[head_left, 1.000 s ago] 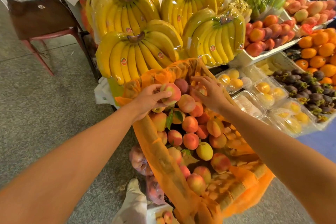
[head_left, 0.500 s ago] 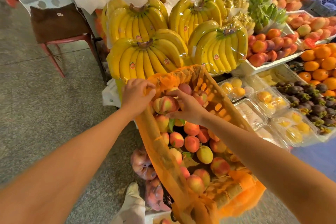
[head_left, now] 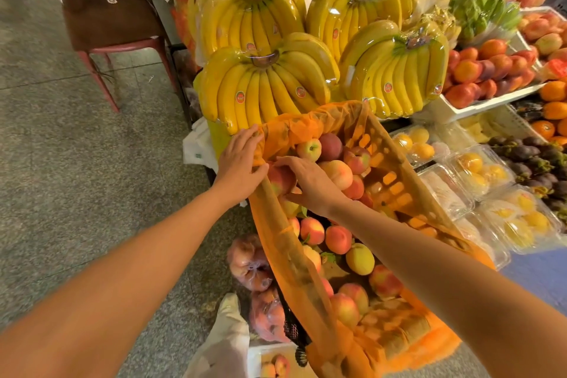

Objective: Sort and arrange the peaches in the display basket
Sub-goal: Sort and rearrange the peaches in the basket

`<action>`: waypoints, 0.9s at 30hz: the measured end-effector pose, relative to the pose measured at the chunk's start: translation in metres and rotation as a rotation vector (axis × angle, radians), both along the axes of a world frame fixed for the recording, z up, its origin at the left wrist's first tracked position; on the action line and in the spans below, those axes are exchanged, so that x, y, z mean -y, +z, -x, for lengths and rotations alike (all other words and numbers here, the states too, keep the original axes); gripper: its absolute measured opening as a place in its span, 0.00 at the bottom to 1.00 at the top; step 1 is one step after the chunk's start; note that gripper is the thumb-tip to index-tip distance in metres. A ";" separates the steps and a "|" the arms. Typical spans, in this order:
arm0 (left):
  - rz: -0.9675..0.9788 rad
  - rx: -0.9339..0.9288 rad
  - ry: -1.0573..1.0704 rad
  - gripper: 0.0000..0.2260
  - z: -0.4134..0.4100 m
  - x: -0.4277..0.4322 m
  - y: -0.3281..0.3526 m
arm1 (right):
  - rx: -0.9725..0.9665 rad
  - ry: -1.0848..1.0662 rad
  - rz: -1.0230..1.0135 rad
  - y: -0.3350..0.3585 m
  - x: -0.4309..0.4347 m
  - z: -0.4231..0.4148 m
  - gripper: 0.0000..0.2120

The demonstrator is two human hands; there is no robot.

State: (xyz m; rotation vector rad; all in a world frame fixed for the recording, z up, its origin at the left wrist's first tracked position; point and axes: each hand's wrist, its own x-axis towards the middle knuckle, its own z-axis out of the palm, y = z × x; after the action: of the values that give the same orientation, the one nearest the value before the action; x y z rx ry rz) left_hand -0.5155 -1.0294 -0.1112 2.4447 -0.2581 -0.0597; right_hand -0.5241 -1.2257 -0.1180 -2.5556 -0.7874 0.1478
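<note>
An orange display basket (head_left: 395, 163) lined with orange mesh (head_left: 285, 255) slopes toward me and holds several pink-yellow peaches (head_left: 337, 238). At the basket's far-left corner my right hand (head_left: 310, 184) is closed around one reddish peach (head_left: 280, 181), with the index finger over its top and the thumb beneath. My left hand (head_left: 239, 159) lies over the corner rim just left of that peach and grips the mesh liner there. More peaches (head_left: 331, 147) are piled at the basket's far end. My right forearm hides part of the basket's middle.
Wrapped banana bunches (head_left: 264, 86) stand right behind the basket. Clear boxes of yellow fruit (head_left: 478, 172) lie to its right, with a white tray of red fruit (head_left: 491, 70) beyond. Bagged peaches (head_left: 251, 267) sit on the floor at its left. A red-legged chair (head_left: 107, 18) stands far left.
My right hand has moved left from the far pile and closed on a peach at the left corner. My left hand let go of its peach and took hold of the rim mesh.
</note>
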 end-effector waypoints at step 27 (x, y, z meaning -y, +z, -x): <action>0.009 0.019 -0.004 0.26 -0.001 0.001 0.000 | 0.208 0.068 0.225 -0.016 0.002 0.005 0.36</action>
State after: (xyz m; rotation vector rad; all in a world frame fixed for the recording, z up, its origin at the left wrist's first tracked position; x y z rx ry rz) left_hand -0.5149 -1.0306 -0.1116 2.4373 -0.2716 -0.0373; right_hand -0.5294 -1.2281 -0.1338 -2.7894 -0.9861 -0.0092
